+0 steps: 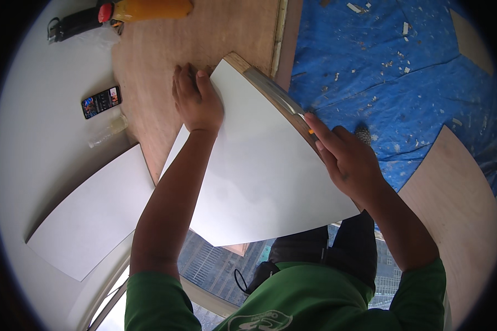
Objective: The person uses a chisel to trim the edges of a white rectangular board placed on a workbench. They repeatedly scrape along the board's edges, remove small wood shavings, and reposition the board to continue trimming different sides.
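A white laminated board [259, 165], shaped like a quarter circle, lies tilted in front of me over a brown plywood sheet [165, 49]. My left hand [196, 99] presses flat on the board's upper left edge. My right hand [345, 160] grips a flat metal file [273, 91] with an orange tip at my fingers. The file lies along the board's wooden right edge.
A phone [101, 102] with a lit screen rests on the white surface at left. A second white panel [94, 215] lies lower left. An orange and black tool [121, 11] sits at the top. Blue tarpaulin [392, 71] with debris covers the floor; a curved plywood piece [458, 193] lies at right.
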{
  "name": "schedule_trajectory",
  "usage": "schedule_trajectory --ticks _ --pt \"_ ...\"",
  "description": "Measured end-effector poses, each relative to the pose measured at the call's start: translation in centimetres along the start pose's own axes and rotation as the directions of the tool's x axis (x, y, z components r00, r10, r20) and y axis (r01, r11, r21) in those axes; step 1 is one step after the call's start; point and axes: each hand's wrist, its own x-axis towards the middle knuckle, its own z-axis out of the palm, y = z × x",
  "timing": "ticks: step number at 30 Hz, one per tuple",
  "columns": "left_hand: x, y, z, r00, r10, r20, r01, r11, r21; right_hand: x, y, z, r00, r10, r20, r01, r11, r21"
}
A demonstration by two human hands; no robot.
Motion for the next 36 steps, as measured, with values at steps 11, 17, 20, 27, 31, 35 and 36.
schedule_trajectory --ticks 11,17,20,27,31,35,36 --pt "-0.18 -0.03 0.05 1.0 0.008 -0.005 -0.008 1.0 -0.002 -0.02 -0.11 0.01 1.0 -0.004 -0.001 0.004 1.0 0.008" --pt "-0.14 -0.06 0.05 1.0 0.006 -0.002 -0.006 1.0 -0.008 0.49 0.05 0.19 1.0 -0.019 -0.012 0.019 1.0 -0.022" --pt "-0.15 -0.05 0.09 1.0 0.008 -0.005 -0.008 1.0 -0.009 0.58 0.13 0.3 0.998 -0.038 -0.043 0.039 0.999 0.026" --pt "-0.19 -0.09 0.03 1.0 0.005 0.003 -0.005 1.0 -0.009 0.55 0.11 0.45 0.999 -0.025 -0.026 0.025 1.0 -0.005" --pt "-0.04 -0.14 0.15 1.0 0.026 -0.006 -0.026 1.0 -0.01 0.7 0.09 0.4 1.0 -0.023 -0.022 0.022 1.0 -0.01" --pt "-0.1 -0.19 0.11 1.0 0.025 0.005 -0.025 1.0 -0.009 0.64 0.13 0.26 1.0 -0.006 0.003 0.006 1.0 0.013" --pt "-0.08 -0.21 0.08 1.0 0.023 0.006 -0.023 1.0 -0.009 0.56 0.12 0.23 1.0 0.005 0.019 -0.005 1.0 0.005"
